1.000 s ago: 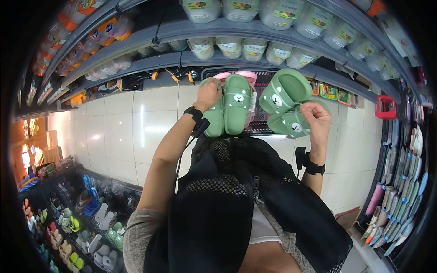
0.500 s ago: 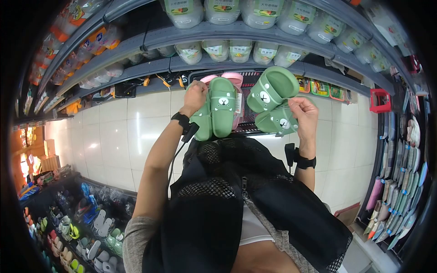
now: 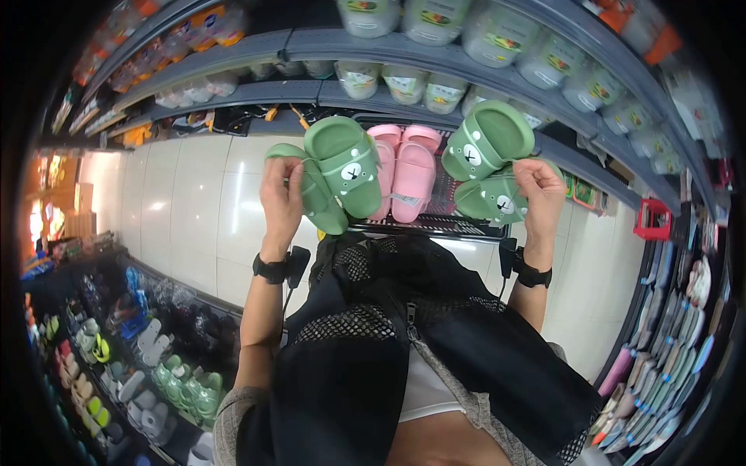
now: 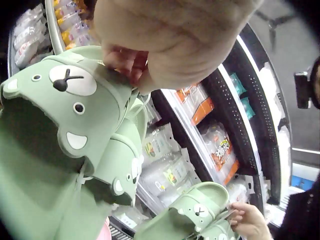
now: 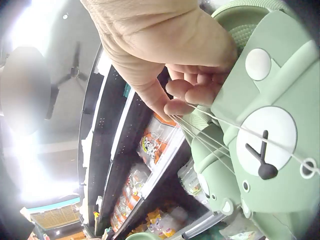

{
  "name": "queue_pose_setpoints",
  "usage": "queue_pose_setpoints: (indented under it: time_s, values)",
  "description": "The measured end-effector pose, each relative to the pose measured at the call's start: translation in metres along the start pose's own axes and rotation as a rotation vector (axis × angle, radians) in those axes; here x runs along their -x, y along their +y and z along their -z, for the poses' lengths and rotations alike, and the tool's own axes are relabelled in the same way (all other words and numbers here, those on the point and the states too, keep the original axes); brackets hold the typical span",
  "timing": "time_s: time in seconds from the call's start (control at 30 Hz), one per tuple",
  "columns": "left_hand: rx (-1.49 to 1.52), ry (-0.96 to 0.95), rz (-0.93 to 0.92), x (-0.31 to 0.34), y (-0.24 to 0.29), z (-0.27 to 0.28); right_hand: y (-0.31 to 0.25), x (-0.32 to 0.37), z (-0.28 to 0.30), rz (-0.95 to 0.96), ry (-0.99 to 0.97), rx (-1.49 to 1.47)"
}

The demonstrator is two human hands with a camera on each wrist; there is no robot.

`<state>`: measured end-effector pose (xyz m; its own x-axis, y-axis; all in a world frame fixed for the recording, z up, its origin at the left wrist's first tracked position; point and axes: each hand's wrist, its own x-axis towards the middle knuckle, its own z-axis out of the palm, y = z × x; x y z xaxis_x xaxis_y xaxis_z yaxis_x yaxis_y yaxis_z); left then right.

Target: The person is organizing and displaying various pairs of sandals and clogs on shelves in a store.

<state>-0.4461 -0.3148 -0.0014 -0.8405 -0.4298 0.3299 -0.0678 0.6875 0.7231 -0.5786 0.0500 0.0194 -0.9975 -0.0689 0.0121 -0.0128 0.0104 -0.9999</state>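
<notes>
In the head view my left hand (image 3: 281, 206) holds a pair of green slippers (image 3: 342, 182) with white bear faces at the left end of a dark basket (image 3: 443, 203). Its fingers curl at the slippers' edge, partly hidden behind the wrist in the left wrist view. My right hand (image 3: 542, 194) is at a matching pair of green slippers (image 3: 491, 136) over the basket's right end. In the right wrist view thumb and fingertips pinch thin white strings (image 5: 210, 135) running across that pair. Between the two pairs, pink slippers (image 3: 413, 179) lie in the basket.
Shelves (image 3: 373, 48) of clear plastic containers (image 3: 497, 35) stand beyond the basket. A rack of shoes (image 3: 148, 380) is at lower left, and hanging packaged goods (image 3: 660, 349) line the right. Pale floor tiles (image 3: 186, 186) show on both sides.
My left hand has moved left with its green slippers, which now spread and tilt, uncovering the pink pair. The right hand keeps its pinch, with its pair still over the basket's right end.
</notes>
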Motion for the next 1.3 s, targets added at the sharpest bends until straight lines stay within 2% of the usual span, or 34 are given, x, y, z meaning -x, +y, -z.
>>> queue_pose_setpoints:
  time_s: [0.2,0.27,0.47,0.6,0.73,0.9,0.93,1.13,1.3]
  values:
    - [-0.006,0.256,0.100,0.023,-0.022,0.061,-0.029,-0.006,-0.062,0.062,-0.119,0.029]
    - [-0.042,0.338,0.063,0.034,-0.033,0.088,-0.036,-0.002,-0.089,0.086,-0.168,0.040]
    - [-0.178,0.469,0.114,0.072,-0.088,0.166,-0.036,0.014,-0.186,0.162,-0.361,0.000]
    - [-0.326,0.554,0.151,0.114,-0.133,0.222,-0.032,0.049,-0.275,0.134,-0.542,0.029]
    - [-0.416,0.618,0.213,0.141,-0.165,0.271,-0.018,0.061,-0.376,0.241,-0.683,0.327]
    - [-0.522,0.766,0.376,0.203,-0.210,0.302,0.046,0.083,-0.506,0.230,-1.012,0.149]
    - [-0.488,0.705,0.457,0.183,-0.200,0.342,0.006,0.090,-0.535,0.187,-1.032,0.217]
    - [-0.588,0.946,0.626,0.240,-0.233,0.379,0.033,0.135,-0.669,0.229,-1.333,0.160]
    - [-0.608,1.013,0.830,0.257,-0.261,0.424,0.029,0.171,-0.779,0.256,-1.526,0.230]
